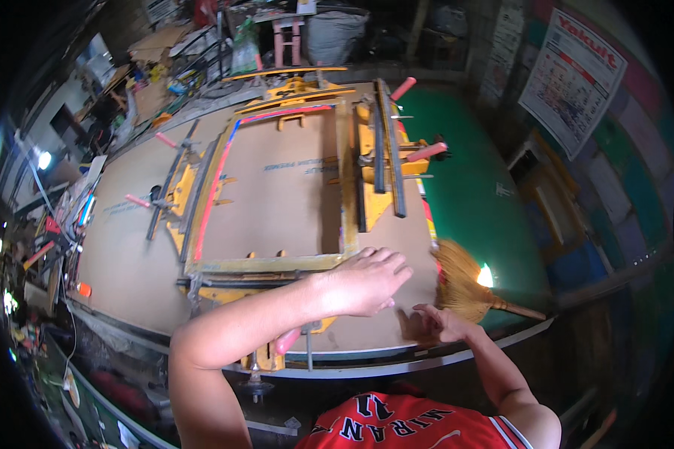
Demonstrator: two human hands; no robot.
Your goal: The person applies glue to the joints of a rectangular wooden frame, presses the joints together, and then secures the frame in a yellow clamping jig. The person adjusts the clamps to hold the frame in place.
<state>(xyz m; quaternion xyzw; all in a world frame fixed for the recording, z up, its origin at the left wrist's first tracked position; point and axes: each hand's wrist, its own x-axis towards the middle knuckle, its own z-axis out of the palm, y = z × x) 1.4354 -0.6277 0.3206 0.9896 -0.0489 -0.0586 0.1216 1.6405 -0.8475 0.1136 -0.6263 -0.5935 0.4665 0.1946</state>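
A rectangular wooden frame (347, 187) with a red and blue strip along its inner edge lies on a brown board (138, 280). Yellow clamps with dark metal bars and pink handles surround it, including a right-hand clamp (378, 206) and a left-hand clamp (181, 196). My left hand (371, 280) reaches across the frame's near right corner, palm down, its fingers loosely bent and apart, with nothing visible in them. To its right, my right hand (451, 324) hovers low by the board's near edge, fingers extended, close to the bristles of a straw broom (464, 283).
The broom lies on a green surface (468, 150) to the right of the board. Another clamp (266, 358) projects past the near edge below my left forearm. Clutter piles up on the far left, and a printed poster (573, 78) hangs on the right wall.
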